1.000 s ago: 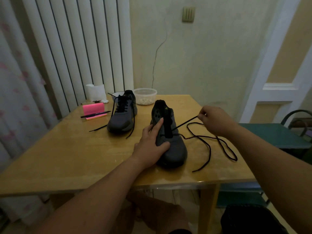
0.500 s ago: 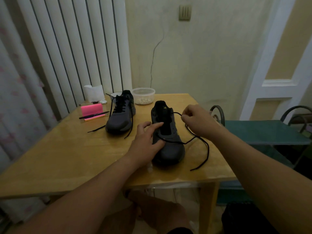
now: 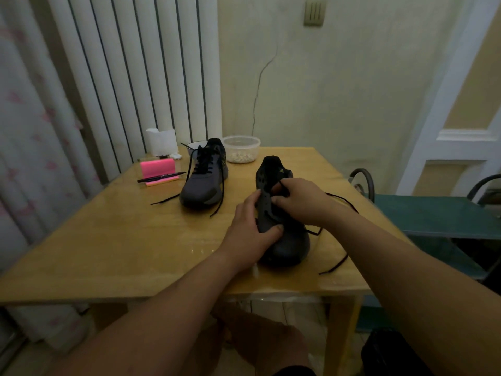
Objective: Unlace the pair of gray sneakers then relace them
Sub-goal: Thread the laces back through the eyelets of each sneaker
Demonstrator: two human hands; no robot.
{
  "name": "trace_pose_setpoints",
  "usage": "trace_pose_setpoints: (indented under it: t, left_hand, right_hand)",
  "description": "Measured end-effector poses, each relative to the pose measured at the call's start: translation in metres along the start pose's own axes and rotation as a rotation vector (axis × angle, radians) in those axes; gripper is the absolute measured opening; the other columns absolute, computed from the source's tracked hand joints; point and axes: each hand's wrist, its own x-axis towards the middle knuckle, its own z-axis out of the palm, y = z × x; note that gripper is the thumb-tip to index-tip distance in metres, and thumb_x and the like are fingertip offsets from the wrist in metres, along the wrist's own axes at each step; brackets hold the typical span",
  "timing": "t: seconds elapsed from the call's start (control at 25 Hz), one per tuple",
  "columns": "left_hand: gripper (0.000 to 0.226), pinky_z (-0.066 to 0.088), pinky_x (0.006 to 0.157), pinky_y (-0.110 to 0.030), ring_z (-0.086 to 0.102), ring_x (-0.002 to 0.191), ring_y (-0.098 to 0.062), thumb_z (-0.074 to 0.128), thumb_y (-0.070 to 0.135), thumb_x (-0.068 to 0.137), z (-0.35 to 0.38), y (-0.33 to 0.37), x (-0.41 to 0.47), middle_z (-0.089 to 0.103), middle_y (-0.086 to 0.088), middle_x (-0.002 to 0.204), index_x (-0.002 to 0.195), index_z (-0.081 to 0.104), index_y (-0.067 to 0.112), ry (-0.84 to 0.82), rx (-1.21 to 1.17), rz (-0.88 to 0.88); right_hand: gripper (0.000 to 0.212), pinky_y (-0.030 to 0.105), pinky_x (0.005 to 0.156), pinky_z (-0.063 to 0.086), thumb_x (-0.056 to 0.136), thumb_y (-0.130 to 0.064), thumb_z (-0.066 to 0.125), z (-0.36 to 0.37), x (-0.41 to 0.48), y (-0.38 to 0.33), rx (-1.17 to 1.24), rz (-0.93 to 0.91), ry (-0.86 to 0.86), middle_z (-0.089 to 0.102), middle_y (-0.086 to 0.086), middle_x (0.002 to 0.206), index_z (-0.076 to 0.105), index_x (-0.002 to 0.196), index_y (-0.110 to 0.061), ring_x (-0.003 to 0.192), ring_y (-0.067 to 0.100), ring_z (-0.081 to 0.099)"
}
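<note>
Two gray sneakers stand on a wooden table (image 3: 108, 245). The far sneaker (image 3: 203, 180) carries loose black laces that trail onto the tabletop. The near sneaker (image 3: 282, 240) points toward me. My left hand (image 3: 249, 234) grips its left side, thumb on the vamp and fingers on the eyelet flap. My right hand (image 3: 303, 202) is over the tongue and pinches the black lace (image 3: 336, 261) at the eyelets. The rest of that lace loops off to the right of the shoe and ends near the table's front edge.
A pink pad with a black pen (image 3: 160, 172), a white tissue holder (image 3: 161, 141) and a plastic tub of pale bits (image 3: 241, 151) sit at the back of the table. A green chair (image 3: 439, 218) stands to the right, past the table edge.
My right hand has come in from the right with the lace end and now sits on the near sneaker's eyelets. My left hand has kept its hold on the shoe.
</note>
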Motion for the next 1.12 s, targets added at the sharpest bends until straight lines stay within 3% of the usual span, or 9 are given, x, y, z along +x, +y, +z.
trace_pose_setpoints:
  t: [0.08,0.16,0.36,0.48,0.72,0.8,0.92,1.04,1.12]
  left_hand:
    - [0.104,0.050,0.111,-0.050,0.048,0.136,-0.022,0.067,0.070,0.073,0.000,-0.002,0.000,0.030,0.014,0.155,0.160,0.015,0.048,0.004,-0.002,0.001]
    - [0.104,0.050,0.110,-0.050,0.048,0.136,-0.022,0.067,0.070,0.072,0.001,-0.002,0.000,0.031,0.012,0.155,0.160,0.016,0.048,0.007,-0.011,-0.007]
    - [0.106,0.050,0.111,-0.050,0.049,0.136,-0.022,0.068,0.070,0.071,0.000,0.000,-0.001,0.035,0.010,0.152,0.159,0.011,0.054,0.007,-0.016,-0.015]
    - [0.100,0.046,0.112,-0.053,0.049,0.136,-0.024,0.063,0.069,0.074,-0.001,0.002,0.000,0.036,0.006,0.149,0.153,0.001,0.071,-0.030,0.025,-0.009]
    - [0.096,0.038,0.114,-0.056,0.044,0.136,-0.025,0.056,0.067,0.077,0.000,0.006,0.003,0.043,0.001,0.147,0.152,-0.004,0.071,-0.072,0.202,-0.022]
    - [0.095,0.039,0.115,-0.056,0.044,0.138,-0.024,0.057,0.069,0.078,0.000,0.004,0.005,0.041,0.002,0.149,0.152,-0.003,0.071,-0.071,0.184,-0.033]
    - [0.085,0.047,0.110,-0.047,0.051,0.128,-0.017,0.058,0.070,0.085,-0.001,0.008,-0.004,0.036,0.008,0.147,0.156,0.014,0.061,0.040,-0.006,-0.019]
    - [0.080,0.052,0.089,-0.024,0.058,0.103,-0.007,0.063,0.030,0.100,-0.018,0.035,0.009,0.032,0.005,0.153,0.164,0.016,0.041,0.228,-0.115,0.045]
    - [0.095,0.058,0.089,-0.030,0.066,0.107,-0.012,0.067,0.013,0.098,-0.037,0.058,0.031,0.038,0.005,0.158,0.165,0.006,0.043,0.197,-0.275,0.083]
  right_hand:
    - [0.025,0.036,0.082,0.057,0.106,-0.025,0.056,0.001,0.003,-0.006,0.216,0.104,-0.042,0.069,0.002,0.107,0.070,0.124,-0.018,0.095,0.019,0.065]
    - [0.021,0.031,0.067,0.047,0.106,-0.026,0.057,-0.002,0.002,-0.011,0.351,0.214,-0.080,0.066,0.003,0.090,0.073,0.115,-0.016,0.081,0.017,0.060]
    - [0.012,0.034,0.069,0.042,0.103,-0.028,0.064,-0.012,0.002,-0.006,0.511,0.308,-0.227,0.060,0.003,0.083,0.069,0.100,-0.017,0.075,0.018,0.052]
    - [0.014,0.030,0.062,0.042,0.106,-0.025,0.058,-0.003,-0.001,-0.002,0.598,0.286,-0.124,0.060,0.002,0.077,0.064,0.097,-0.015,0.064,0.015,0.050]
    - [0.021,0.019,0.043,0.039,0.111,-0.014,0.046,-0.017,0.016,0.015,1.381,0.330,0.242,0.048,0.004,0.069,0.054,0.092,-0.011,0.052,0.011,0.042]
    - [0.019,0.019,0.040,0.033,0.110,-0.016,0.048,-0.030,0.023,0.017,1.257,0.319,0.255,0.050,0.005,0.074,0.056,0.094,-0.010,0.051,0.010,0.039]
    - [0.020,0.022,0.045,0.030,0.106,-0.026,0.059,-0.041,0.020,0.000,0.775,0.275,-0.044,0.061,0.007,0.086,0.064,0.107,-0.007,0.054,0.010,0.040]
    - [0.029,0.029,0.053,0.039,0.100,-0.033,0.067,-0.056,0.025,-0.046,0.252,0.084,-0.230,0.063,0.008,0.083,0.068,0.106,-0.004,0.060,0.016,0.047]
    - [0.037,0.033,0.057,0.044,0.098,-0.036,0.067,-0.068,0.033,-0.078,0.000,-0.049,-0.271,0.062,0.009,0.082,0.070,0.109,-0.001,0.062,0.018,0.051]
